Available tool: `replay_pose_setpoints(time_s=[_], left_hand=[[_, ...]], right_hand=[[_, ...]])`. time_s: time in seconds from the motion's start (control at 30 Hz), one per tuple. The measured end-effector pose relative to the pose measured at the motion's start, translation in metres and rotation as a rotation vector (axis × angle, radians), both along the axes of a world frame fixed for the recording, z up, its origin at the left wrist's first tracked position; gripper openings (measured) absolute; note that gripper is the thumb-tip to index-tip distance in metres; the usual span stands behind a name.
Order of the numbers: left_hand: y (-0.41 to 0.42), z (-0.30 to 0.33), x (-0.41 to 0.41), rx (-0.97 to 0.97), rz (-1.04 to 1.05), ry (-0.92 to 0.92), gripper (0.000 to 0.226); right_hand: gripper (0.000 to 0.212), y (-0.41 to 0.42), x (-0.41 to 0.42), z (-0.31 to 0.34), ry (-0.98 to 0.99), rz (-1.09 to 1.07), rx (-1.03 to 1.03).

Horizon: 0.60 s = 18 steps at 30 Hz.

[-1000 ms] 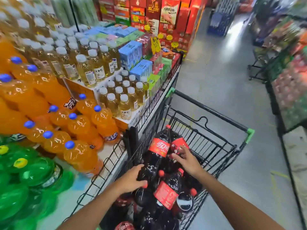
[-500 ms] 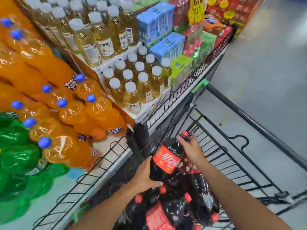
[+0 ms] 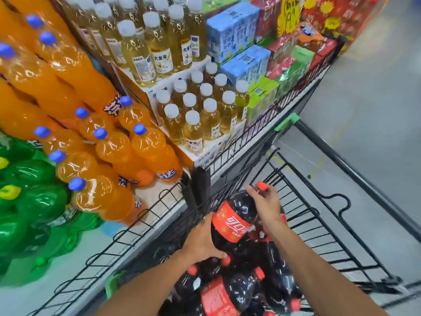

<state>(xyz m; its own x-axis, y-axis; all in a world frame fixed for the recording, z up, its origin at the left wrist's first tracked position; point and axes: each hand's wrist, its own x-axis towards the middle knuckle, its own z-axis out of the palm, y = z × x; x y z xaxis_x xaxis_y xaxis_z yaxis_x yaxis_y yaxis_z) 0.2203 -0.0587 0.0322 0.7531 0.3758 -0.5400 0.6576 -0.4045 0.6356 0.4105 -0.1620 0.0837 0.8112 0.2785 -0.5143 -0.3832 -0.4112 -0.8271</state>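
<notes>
A large dark cola bottle [image 3: 234, 222] with a red label and red cap is lifted above the black wire shopping cart [image 3: 323, 224]. My left hand [image 3: 202, 242] grips its lower body from the left. My right hand [image 3: 265, 204] grips its neck just below the cap. Several more cola bottles [image 3: 223, 295] lie in the cart beneath it, partly hidden by my arms.
A wire-fenced display shelf [image 3: 145, 226] stands left of the cart, with orange soda bottles [image 3: 127, 153], green soda bottles [image 3: 29, 201], pale tea bottles [image 3: 193, 124] and boxed drinks [image 3: 239, 42]. The cart's handle bar [image 3: 341, 160] runs to the right over grey floor [image 3: 376, 99].
Both hands have raised the cola bottle out of the pile toward the shelf; my right hand shifted from its side up to the neck. The view has moved closer to the shelf.
</notes>
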Motion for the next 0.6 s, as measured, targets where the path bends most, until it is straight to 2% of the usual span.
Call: replay_pose_setpoints(time_s=[0.07, 0.17, 0.33, 0.43, 0.6], left_hand=[[-0.001, 0.014, -0.007, 0.030, -0.005, -0.033, 0.127], [0.003, 0.040, -0.022, 0.093, -0.024, -0.078, 0.128], [0.019, 0.098, -0.062, 0.257, -0.040, -0.147, 0.131], [0.034, 0.135, -0.103, 0.362, -0.033, -0.196, 0.132], [0.056, 0.193, -0.206, 0.524, 0.019, -0.283, 0.133]], right_hand=[[0.026, -0.004, -0.010, 0.012, -0.064, 0.005, 0.030], [0.033, -0.006, -0.031, 0.037, -0.196, 0.021, 0.010], [0.035, 0.001, -0.075, 0.094, -0.316, 0.008, 0.099], [0.038, 0.011, -0.112, 0.132, -0.371, 0.020, 0.148], [0.019, 0.032, -0.210, 0.198, -0.419, 0.104, 0.277]])
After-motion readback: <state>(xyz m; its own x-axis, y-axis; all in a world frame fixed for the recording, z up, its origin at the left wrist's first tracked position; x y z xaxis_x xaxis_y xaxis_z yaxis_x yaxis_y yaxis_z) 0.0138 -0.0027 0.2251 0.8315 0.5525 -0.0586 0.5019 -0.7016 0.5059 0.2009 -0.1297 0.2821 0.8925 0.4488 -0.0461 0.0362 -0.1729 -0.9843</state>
